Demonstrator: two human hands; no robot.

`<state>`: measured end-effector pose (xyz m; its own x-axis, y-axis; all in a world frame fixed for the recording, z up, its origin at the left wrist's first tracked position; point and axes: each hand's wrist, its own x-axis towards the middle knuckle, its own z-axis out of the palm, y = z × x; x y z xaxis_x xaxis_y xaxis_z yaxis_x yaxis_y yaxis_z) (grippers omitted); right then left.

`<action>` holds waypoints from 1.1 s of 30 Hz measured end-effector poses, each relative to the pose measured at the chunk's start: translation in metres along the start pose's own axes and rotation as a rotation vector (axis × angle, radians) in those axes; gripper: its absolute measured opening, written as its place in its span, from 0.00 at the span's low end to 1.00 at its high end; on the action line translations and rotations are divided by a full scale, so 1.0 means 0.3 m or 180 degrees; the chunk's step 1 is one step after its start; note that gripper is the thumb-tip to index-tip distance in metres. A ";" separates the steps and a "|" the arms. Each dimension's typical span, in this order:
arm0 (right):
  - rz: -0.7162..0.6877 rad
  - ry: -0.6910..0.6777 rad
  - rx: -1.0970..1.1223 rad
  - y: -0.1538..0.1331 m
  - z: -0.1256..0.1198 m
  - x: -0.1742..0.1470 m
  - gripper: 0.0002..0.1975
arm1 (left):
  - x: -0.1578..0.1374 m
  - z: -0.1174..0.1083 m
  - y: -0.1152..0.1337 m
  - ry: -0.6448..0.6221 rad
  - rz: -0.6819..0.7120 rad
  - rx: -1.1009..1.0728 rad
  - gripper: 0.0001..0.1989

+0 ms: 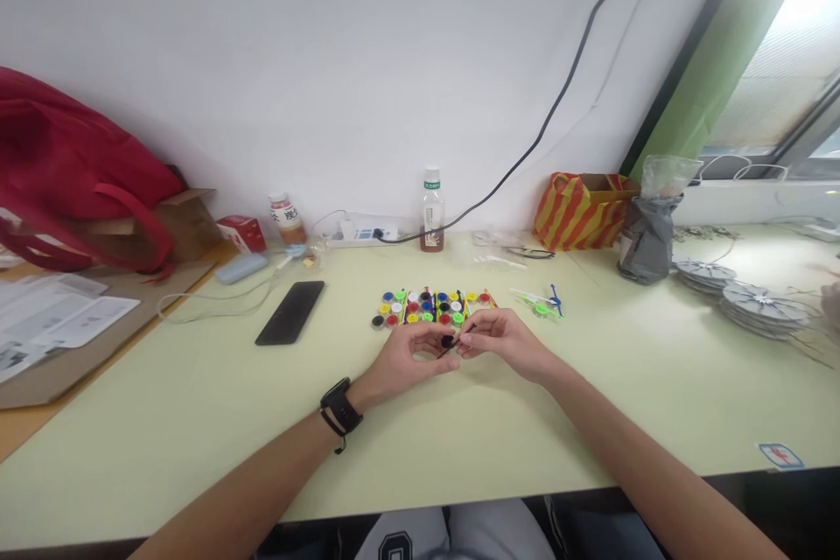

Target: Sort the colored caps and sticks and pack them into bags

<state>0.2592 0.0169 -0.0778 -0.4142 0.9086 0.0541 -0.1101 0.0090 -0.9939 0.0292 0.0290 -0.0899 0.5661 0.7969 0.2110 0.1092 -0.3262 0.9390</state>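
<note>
Over the table's middle, my left hand [408, 357] is closed in a pinch on a small round black part [448, 340]. My right hand [505, 343] meets it from the right, thumb and fingertips pressed on a thin black stick [467, 334] that runs slantwise between both hands. Fingers hide how the two black pieces join. Just behind the hands lie several small round discs [413, 307] in red, blue, yellow, green, white and black, with thin coloured strips among them. Right of these are a blue propeller-like piece [555, 299] and a green piece [542, 310].
A black phone [290, 313] lies left of the hands. Along the wall stand a drink bottle [432, 214], another bottle [287, 220] and a striped bag [577, 212]. Stacked grey discs [765, 309] sit at right; a red bag [79, 166] fills the left. A black cable crosses the wall.
</note>
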 end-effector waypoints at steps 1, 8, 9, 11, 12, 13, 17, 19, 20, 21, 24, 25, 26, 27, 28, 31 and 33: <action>-0.0019 0.0003 -0.0007 0.003 0.003 0.002 0.15 | 0.001 0.002 -0.001 -0.0008 0.0011 -0.0006 0.22; -0.0237 0.0233 -0.0542 0.017 0.001 0.011 0.13 | 0.011 0.001 -0.025 0.0189 0.0135 -0.0027 0.14; -0.0249 0.0219 -0.0599 0.018 -0.002 0.011 0.13 | 0.012 -0.001 -0.025 0.0226 0.0148 0.0028 0.14; -0.0243 0.0145 -0.0648 0.020 -0.006 0.009 0.13 | 0.014 -0.003 -0.022 0.0295 0.0155 0.0122 0.14; -0.0232 0.0114 -0.0656 0.021 -0.007 0.008 0.12 | 0.014 -0.003 -0.020 0.0326 0.0149 0.0159 0.14; -0.0218 0.0091 -0.0669 0.023 -0.008 0.008 0.12 | 0.014 -0.004 -0.016 0.0349 0.0139 0.0182 0.14; -0.0188 0.0052 -0.0768 0.029 -0.010 0.009 0.13 | 0.011 -0.004 -0.010 0.0369 0.0121 0.0149 0.15; -0.0216 0.0051 -0.0832 0.034 -0.010 0.011 0.13 | 0.009 -0.006 -0.015 0.0328 0.0142 0.0112 0.14; -0.0239 0.0053 -0.0860 0.036 -0.011 0.013 0.14 | 0.009 -0.007 -0.019 0.0309 0.0151 0.0098 0.14; -0.0259 0.0056 -0.0885 0.038 -0.012 0.014 0.14 | 0.009 -0.008 -0.024 0.0297 0.0157 0.0082 0.15; -0.0308 0.0098 -0.0939 0.040 -0.014 0.017 0.16 | 0.011 -0.011 -0.037 0.0314 0.0155 0.0024 0.15; -0.0328 0.0119 -0.0959 0.038 -0.014 0.017 0.16 | 0.012 -0.011 -0.038 0.0319 0.0158 0.0020 0.15; -0.0349 0.0133 -0.0980 0.036 -0.015 0.017 0.16 | 0.012 -0.011 -0.039 0.0318 0.0166 0.0029 0.15; -0.0371 0.0142 -0.0996 0.033 -0.015 0.017 0.16 | 0.013 -0.011 -0.037 0.0318 0.0181 0.0049 0.15; -0.0392 0.0141 -0.1005 0.030 -0.015 0.016 0.16 | 0.013 -0.010 -0.035 0.0321 0.0197 0.0076 0.14; -0.0431 0.0099 -0.1018 0.020 -0.016 0.013 0.15 | 0.014 -0.008 -0.025 0.0377 0.0227 0.0129 0.14; -0.0452 0.0075 -0.1021 0.018 -0.017 0.013 0.16 | 0.014 -0.008 -0.023 0.0437 0.0248 0.0125 0.15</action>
<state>0.2616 0.0226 -0.0836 -0.3937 0.8983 0.1954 0.1260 0.2632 -0.9565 0.0287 0.0358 -0.0946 0.4574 0.8296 0.3203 0.1028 -0.4071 0.9076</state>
